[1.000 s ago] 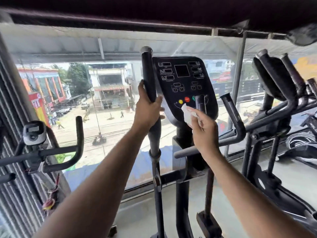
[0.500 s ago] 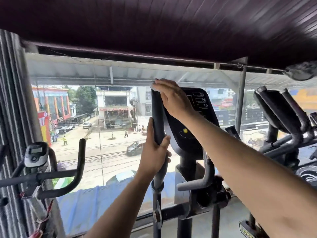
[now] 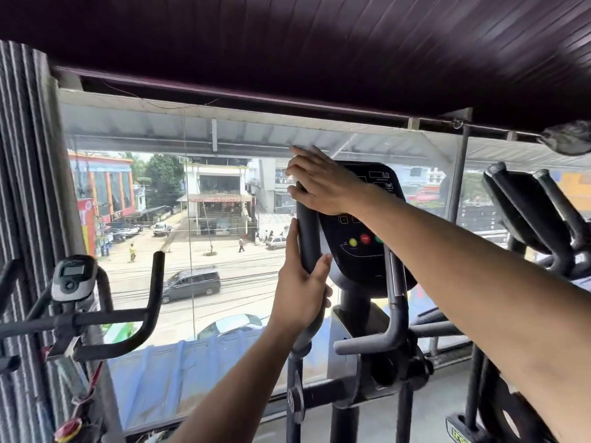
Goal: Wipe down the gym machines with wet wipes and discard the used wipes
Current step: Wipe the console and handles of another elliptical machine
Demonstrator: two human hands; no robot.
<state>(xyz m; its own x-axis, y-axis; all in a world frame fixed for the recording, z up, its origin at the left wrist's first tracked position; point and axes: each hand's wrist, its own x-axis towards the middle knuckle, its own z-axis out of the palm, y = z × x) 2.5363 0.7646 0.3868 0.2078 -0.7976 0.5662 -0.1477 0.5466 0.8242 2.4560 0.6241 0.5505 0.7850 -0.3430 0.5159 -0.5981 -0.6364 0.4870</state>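
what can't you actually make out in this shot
- Wipe: not visible in the head view; the right hand covers the top of the handlebar, so whether a wipe lies under it cannot be told.
- Console: its upper left part is hidden by the right hand and forearm; the labels are too small to read.
- Handlebar below the left hand: partly covered by that hand.
- Neighbouring machine: cut off by the right edge.

Likely upstairs gym, elliptical console (image 3: pixel 361 238), exercise bike (image 3: pixel 75 279)
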